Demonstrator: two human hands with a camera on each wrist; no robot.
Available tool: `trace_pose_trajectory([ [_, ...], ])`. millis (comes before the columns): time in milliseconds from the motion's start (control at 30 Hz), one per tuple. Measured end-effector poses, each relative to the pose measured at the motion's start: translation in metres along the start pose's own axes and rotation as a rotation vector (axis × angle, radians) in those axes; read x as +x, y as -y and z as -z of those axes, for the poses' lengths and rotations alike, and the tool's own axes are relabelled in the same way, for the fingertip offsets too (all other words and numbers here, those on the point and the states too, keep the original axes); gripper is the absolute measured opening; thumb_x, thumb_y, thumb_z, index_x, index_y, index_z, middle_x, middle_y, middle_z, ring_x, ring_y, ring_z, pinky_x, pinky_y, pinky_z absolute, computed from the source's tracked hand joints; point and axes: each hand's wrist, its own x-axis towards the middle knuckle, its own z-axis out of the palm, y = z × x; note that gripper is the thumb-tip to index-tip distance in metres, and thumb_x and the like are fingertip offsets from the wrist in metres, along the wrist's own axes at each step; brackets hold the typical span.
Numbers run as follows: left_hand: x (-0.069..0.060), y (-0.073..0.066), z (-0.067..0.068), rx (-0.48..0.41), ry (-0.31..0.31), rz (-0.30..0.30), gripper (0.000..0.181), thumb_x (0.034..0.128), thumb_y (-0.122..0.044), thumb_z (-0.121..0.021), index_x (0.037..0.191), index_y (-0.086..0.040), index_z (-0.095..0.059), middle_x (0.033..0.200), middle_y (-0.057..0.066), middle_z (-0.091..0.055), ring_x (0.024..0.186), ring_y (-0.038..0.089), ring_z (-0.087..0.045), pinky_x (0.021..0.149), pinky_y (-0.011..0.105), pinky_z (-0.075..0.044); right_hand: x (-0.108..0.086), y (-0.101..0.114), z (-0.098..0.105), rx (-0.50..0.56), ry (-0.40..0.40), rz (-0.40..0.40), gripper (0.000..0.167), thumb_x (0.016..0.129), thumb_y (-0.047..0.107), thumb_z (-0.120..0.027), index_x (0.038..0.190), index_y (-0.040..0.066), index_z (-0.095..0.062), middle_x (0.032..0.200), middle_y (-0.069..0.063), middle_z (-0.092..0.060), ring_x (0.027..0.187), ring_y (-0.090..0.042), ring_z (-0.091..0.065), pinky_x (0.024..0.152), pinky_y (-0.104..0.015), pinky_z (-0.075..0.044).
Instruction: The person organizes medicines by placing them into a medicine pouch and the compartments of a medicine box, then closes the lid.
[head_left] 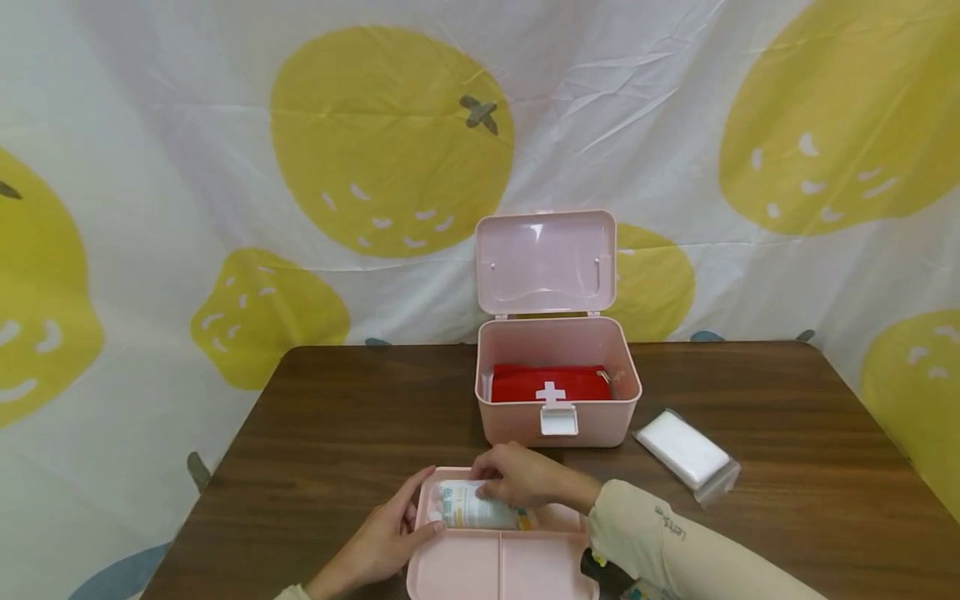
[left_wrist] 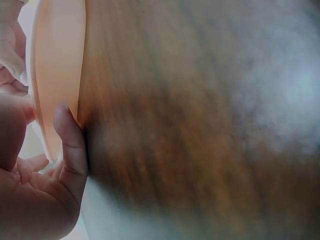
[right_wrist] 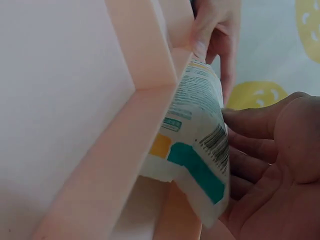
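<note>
A pink divided tray (head_left: 457,567) lies near the table's front edge. In its far compartment sits a white plastic packet (head_left: 480,510) with teal and yellow print; the right wrist view shows a barcode on the packet (right_wrist: 200,115). My left hand (head_left: 386,533) grips the tray's left rim, and the left wrist view has that hand (left_wrist: 55,185) with a finger along the tray's outer wall (left_wrist: 60,60). My right hand (head_left: 521,477) reaches in from the right and holds the packet, its thumb and fingers (right_wrist: 250,117) at the packet's edge.
Behind the tray stands a pink box (head_left: 558,425) with its lid (head_left: 546,262) raised. Inside lies a red pouch (head_left: 517,383) with a white cross. On the wooden table (head_left: 360,417), right of the box, is a clear bag with a white pad (head_left: 686,450). A fruit-patterned cloth (head_left: 187,125) hangs behind.
</note>
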Motion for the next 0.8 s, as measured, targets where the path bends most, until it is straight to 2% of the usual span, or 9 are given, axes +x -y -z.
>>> trace_pose_trajectory([
  [267, 0.000, -0.001, -0.001, 0.027, -0.014, -0.012, 0.072, 0.0933, -0.028, -0.070, 0.154, -0.016, -0.032, 0.075, 0.000, -0.053, 0.048, 0.002, -0.049, 0.039, 0.021, -0.043, -0.004, 0.008, -0.004, -0.205, 0.013, 0.053, 0.019, 0.093, 0.017, -0.068, 0.109, 0.008, -0.075, 0.094, 0.000, -0.073, 0.070, -0.005, -0.054, 0.073, -0.022, -0.054],
  [467, 0.000, -0.002, -0.001, 0.006, -0.014, -0.020, 0.072, 0.0938, -0.028, -0.069, 0.154, -0.014, -0.032, 0.075, 0.001, -0.054, 0.046, 0.003, -0.050, 0.038, 0.024, -0.044, -0.011, 0.012, -0.001, -0.348, -0.044, 0.120, 0.014, 0.090, 0.017, -0.071, 0.100, 0.008, -0.074, 0.092, -0.002, -0.070, 0.077, -0.006, -0.058, 0.073, -0.023, -0.053],
  [667, 0.000, -0.001, -0.001, 0.002, -0.010, -0.014, 0.072, 0.0936, -0.028, -0.069, 0.154, -0.015, -0.032, 0.075, 0.001, -0.054, 0.045, 0.003, -0.050, 0.037, 0.024, -0.044, -0.018, 0.011, 0.005, -0.366, -0.058, 0.171, 0.019, 0.088, 0.016, -0.073, 0.104, 0.006, -0.074, 0.097, -0.004, -0.071, 0.086, -0.009, -0.064, 0.077, -0.026, -0.053],
  [800, 0.001, 0.000, -0.002, -0.001, -0.014, 0.002, 0.072, 0.0929, -0.028, -0.070, 0.154, -0.019, -0.033, 0.075, 0.001, -0.053, 0.047, 0.004, -0.050, 0.038, 0.023, -0.044, -0.023, 0.008, 0.009, -0.349, -0.049, 0.168, 0.025, 0.089, 0.017, -0.072, 0.112, 0.006, -0.073, 0.103, -0.005, -0.072, 0.093, -0.012, -0.065, 0.085, -0.029, -0.054],
])
